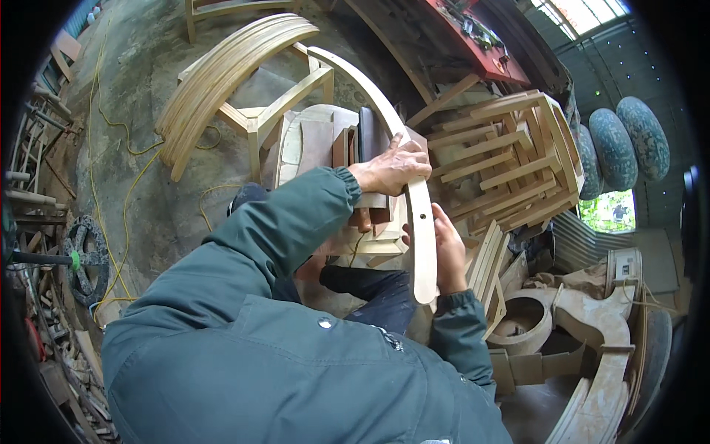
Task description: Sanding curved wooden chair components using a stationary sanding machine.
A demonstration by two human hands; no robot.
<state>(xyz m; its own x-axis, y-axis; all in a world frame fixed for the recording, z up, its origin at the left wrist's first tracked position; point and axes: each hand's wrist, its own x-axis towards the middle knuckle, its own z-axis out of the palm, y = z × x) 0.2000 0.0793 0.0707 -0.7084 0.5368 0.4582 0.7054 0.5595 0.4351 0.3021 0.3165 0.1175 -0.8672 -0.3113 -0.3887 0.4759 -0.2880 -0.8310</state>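
Observation:
A long, pale curved wooden piece [424, 255] with a small drilled hole arcs from the upper middle toward my body. My left hand [392, 166] is closed over it from above, about midway along. Near its lower end, my right hand [449, 251] holds it from the right side; a fingertip shows on the far left edge, and the other fingers are partly hidden behind the wood. Beneath my left hand stands a dark upright strip [365, 133] beside brown wooden blocks, partly covered by the hand and sleeve.
A stack of curved wooden pieces [229, 81] rests on a wooden frame [285, 100] to the left. Stacked wooden frames [510, 159] stand at right, below a red table [488, 52]. A heavy cast machine frame [592, 314] sits lower right. Yellow cord [124, 237] crosses the floor.

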